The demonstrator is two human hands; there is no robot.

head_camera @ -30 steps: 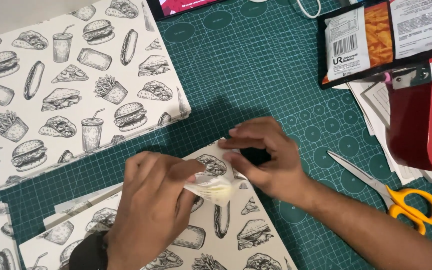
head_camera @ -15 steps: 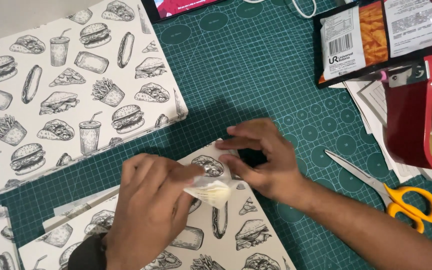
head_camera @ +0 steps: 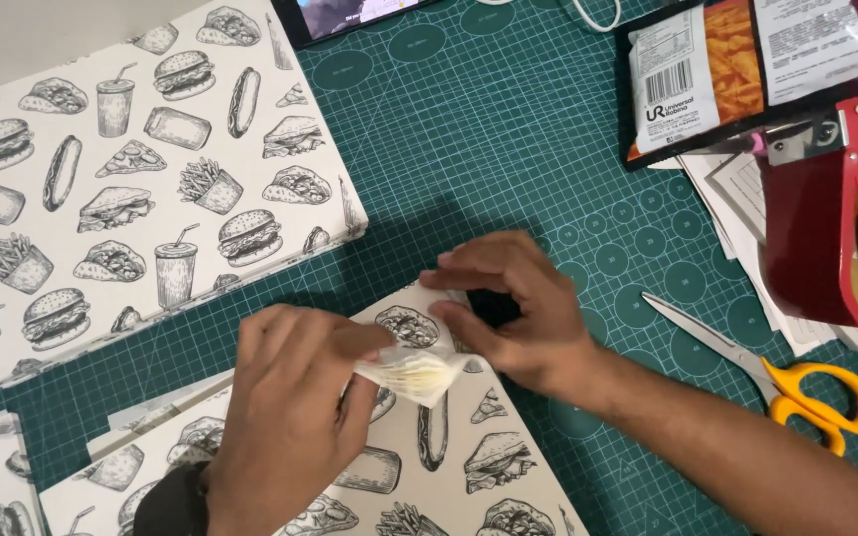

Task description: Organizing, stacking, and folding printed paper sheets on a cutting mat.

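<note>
Little has shifted since the earlier frames: the left hand [head_camera: 285, 417] still pinches a strip of clear tape [head_camera: 414, 375] in its fingers, while the right hand [head_camera: 513, 308] stays pressed on the wrapped box's [head_camera: 469, 467] corner. The tape looks light, limp and sticky, best held by its edges.

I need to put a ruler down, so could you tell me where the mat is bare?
The green mat is bare between the printed box, the snack bag and the hands. The right side is crowded: papers, tape dispenser, scissors.
</note>
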